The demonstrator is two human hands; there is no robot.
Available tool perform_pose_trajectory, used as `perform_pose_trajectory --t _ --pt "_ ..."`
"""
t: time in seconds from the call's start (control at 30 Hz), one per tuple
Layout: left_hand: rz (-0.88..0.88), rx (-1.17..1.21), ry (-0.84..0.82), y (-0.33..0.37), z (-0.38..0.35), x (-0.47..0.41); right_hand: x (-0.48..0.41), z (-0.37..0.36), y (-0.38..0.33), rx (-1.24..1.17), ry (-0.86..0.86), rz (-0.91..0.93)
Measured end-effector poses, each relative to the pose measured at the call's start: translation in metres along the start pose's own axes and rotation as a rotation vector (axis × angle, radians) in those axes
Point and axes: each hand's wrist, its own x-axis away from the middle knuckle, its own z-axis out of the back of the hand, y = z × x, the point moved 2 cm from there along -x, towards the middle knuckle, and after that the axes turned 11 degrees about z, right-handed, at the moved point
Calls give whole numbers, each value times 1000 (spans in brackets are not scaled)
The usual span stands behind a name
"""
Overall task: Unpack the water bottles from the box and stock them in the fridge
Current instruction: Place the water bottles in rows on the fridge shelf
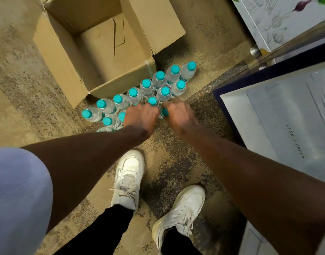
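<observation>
Speckled concrete floor (20, 89) fills the view, with an open cardboard box (119, 81) at 11 o'clock, its inside bare as far as can be seen. The water bottles (147, 85) stand upright on the floor at 12 o'clock, packed in close rows against the box's near corner.

Both hands are down among them. The left hand (141, 115) has its knuckles up and fingers curled down into the cluster; I cannot tell whether it has hold of anything. The right hand (179, 115) is curled round a teal-capped bottle (164, 112), whose cap peeks out at the hand's inner edge.

The main risk is toppling. The bottles touch shoulder to shoulder, so pulling one out at a slant would likely knock its neighbours over and send them rolling; a straight lift looks safer. Wet or slick plastic could also slip from a one-handed grip.

The fridge (229, 105) stands open at 3 o'clock, its dark lower edge just beside the right forearm, and the "VEGGIE FRESH" crisper cover (286, 126) lies inside. The fridge door (277, 19) swings out at 1 o'clock, with free floor between it and the bottles. A swing to the right must clear that lower edge. The white sneakers (128, 177) at 6 o'clock stand well apart from the rows.
</observation>
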Motion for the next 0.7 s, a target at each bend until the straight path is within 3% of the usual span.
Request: perform_pose_trajectory --t 0.2,0.53,0.7 --pt "-74 67 -58 -7 24 14 38 16 0 -93 48 -41" --pt "-112 203 -24 13 132 98 190 99 -38 -384 272 -433" --pt "-145 304 29 33 200 145 267 167 -66 -545 518 -520"
